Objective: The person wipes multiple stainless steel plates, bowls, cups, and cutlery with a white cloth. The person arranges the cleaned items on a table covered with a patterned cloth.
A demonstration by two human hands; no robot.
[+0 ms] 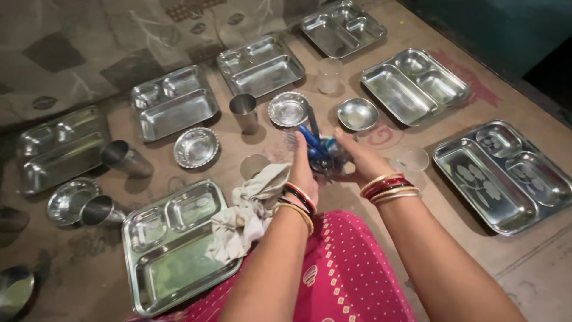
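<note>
Both hands, left hand [302, 170] and right hand [353, 156], clamped around one bundle of blue-handled cutlery [319, 150] mid-floor. Around it: seven compartment trays [176, 250], four small bowls [196, 147], three steel tumblers [244, 111], one cloth [250, 206]

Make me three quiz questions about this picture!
1. Where is the cloth? A on the near tray; B in a bowl; C on a cup
2. How many trays? A four; B seven; C ten
3. The hands are: A empty; B holding blue-handled utensils; C lifting a tray

Answers:
1 A: the cloth drapes over the near tray.
2 B: seven steel trays lie around.
3 B: the left hand and right hand grip the utensils.
</note>
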